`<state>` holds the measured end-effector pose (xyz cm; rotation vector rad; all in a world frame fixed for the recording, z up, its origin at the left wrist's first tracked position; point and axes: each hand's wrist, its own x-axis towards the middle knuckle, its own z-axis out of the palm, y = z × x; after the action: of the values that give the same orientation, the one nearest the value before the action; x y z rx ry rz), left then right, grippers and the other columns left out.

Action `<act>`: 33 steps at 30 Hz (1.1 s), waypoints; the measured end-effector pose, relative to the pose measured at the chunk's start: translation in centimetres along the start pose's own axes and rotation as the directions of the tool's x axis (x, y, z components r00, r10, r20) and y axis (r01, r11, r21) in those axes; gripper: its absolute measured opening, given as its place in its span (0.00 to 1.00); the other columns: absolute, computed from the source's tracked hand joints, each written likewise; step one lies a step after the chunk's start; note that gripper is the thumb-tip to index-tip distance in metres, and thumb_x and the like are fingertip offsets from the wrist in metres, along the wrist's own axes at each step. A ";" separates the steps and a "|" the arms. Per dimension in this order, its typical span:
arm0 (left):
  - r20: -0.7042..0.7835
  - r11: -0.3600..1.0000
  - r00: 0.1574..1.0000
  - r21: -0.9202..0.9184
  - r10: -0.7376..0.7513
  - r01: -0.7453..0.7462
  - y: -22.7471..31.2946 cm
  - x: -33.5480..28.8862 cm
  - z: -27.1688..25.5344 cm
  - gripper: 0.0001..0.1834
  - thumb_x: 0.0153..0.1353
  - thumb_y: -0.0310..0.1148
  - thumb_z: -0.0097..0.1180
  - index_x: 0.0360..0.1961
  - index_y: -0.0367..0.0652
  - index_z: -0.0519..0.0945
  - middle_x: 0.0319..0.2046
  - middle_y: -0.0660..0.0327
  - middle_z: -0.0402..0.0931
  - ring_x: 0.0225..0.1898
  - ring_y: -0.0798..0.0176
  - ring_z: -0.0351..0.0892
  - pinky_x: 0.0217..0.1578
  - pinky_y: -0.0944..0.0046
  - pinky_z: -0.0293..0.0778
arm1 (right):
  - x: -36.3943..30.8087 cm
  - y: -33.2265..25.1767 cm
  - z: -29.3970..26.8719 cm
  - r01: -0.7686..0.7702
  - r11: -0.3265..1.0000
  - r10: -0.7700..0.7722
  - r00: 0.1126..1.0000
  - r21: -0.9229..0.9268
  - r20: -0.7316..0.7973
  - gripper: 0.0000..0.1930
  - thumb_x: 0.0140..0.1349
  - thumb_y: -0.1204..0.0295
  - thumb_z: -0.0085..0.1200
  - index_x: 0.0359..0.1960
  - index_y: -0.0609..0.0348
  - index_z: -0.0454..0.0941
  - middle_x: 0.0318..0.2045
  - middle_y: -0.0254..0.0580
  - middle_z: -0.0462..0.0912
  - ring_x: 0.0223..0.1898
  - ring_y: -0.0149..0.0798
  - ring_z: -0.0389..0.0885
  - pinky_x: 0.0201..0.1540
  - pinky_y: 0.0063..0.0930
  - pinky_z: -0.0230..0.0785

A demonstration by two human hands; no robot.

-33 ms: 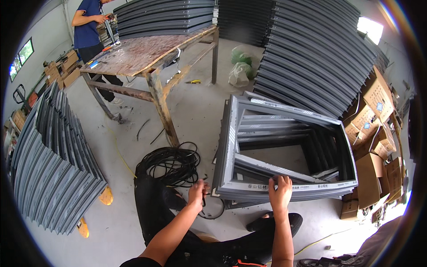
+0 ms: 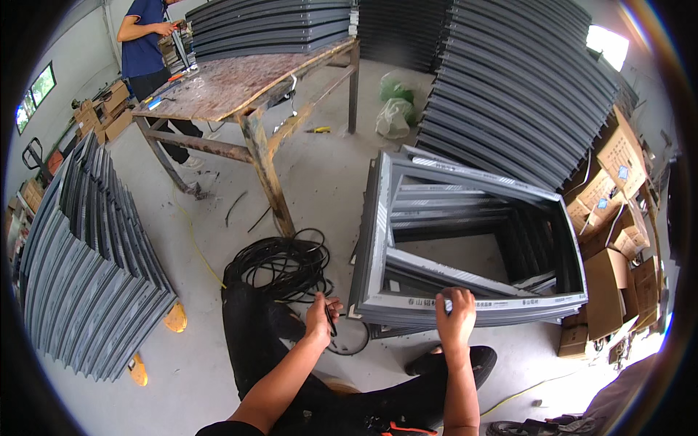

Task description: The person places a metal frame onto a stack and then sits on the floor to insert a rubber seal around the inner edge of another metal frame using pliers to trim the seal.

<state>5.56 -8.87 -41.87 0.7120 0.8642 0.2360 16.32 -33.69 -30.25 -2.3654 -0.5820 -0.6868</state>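
A stack of grey rectangular metal window frames (image 2: pixel 481 303) stands on the floor in front of me, the top one lying tilted with a loose-looking grey bar (image 2: pixel 458 270) slanting across its opening. My right hand (image 2: pixel 456 317) is at the near rail of the top frame, fingers curled; whatever they may pinch is hidden. Left of the frames, my left hand (image 2: pixel 321 320) is closed on a thin black rubber strip (image 2: pixel 334 327). That strip curves down in a loop beside a large coil of the same black strip (image 2: pixel 280 265) on the floor by my leg.
A worn wooden workbench (image 2: pixel 218 91) bears more frames; another person (image 2: pixel 145 47) works behind it. Tall frame stacks rise at the back right (image 2: pixel 509 94) and left (image 2: pixel 87 283). Cardboard boxes (image 2: pixel 607 287) line the right. A yellow cord (image 2: pixel 195 247) crosses the floor.
My right hand's fingers have lifted and curled more at the near rail. My left hand has turned slightly, its fingers reaching a little further out. The view has shifted slightly.
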 end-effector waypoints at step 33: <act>0.388 0.685 0.889 0.580 0.243 -0.441 0.5 1.6 -0.3 0.09 0.57 0.25 0.60 0.37 0.36 0.75 0.25 0.64 0.76 0.26 0.74 0.73 0.27 0.72 0.70 | -14.9 -6.5 8.5 -0.933 0.080 0.168 0.360 0.351 0.918 0.09 0.65 0.71 0.52 0.39 0.65 0.72 0.21 0.34 0.74 0.19 0.24 0.70 0.22 0.18 0.62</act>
<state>6.38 -7.55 -42.64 1.5530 0.5103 0.1551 4.06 -26.97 -42.14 -1.3428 -0.0006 0.9065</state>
